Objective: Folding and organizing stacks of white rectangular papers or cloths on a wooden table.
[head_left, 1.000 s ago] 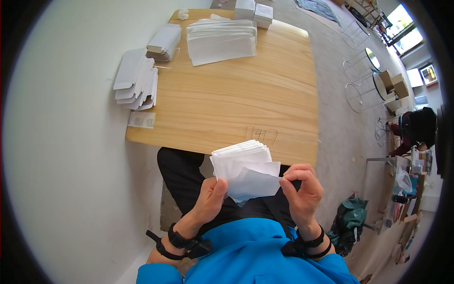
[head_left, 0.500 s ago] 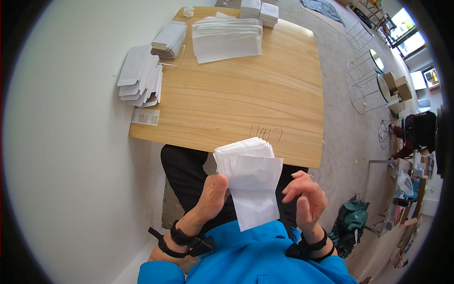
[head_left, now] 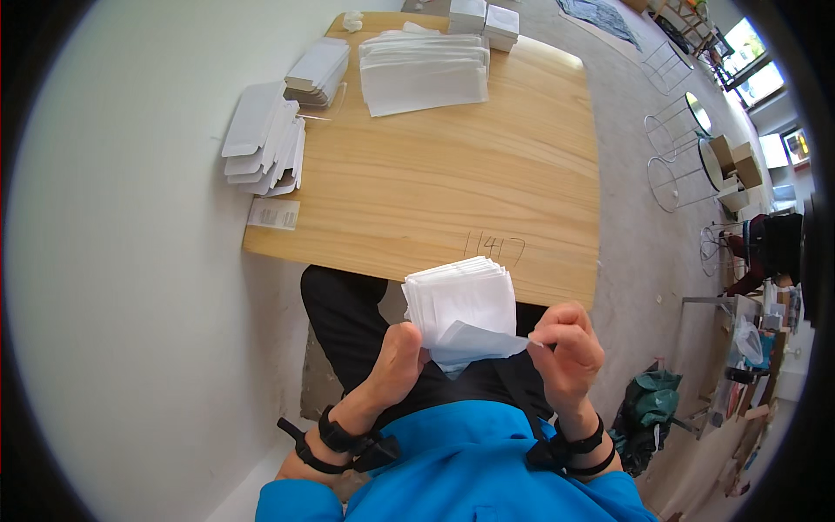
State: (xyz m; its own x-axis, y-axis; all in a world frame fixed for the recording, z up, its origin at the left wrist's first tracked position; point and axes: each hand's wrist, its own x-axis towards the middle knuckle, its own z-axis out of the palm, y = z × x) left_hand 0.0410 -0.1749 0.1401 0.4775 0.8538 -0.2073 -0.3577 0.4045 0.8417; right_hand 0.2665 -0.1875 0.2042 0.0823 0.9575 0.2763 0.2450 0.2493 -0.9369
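At 6 o'clock, just below the wooden table (head_left: pixel 435 191) edge, both hands work a stack of white paper bags (head_left: pixel 459 300) over the lap. Left hand (head_left: pixel 393 365) closed around the stack's lower left corner, thumb on top. Right hand (head_left: pixel 565 348) pinches the right edge of the top sheet (head_left: pixel 474 341), which is partly folded and lifted off the stack. On the table: flat white bags pile (head_left: pixel 424 74) at 12 o'clock, flattened white cartons (head_left: pixel 265 143) at 10 o'clock, small white boxes (head_left: pixel 485 17) at the far edge.
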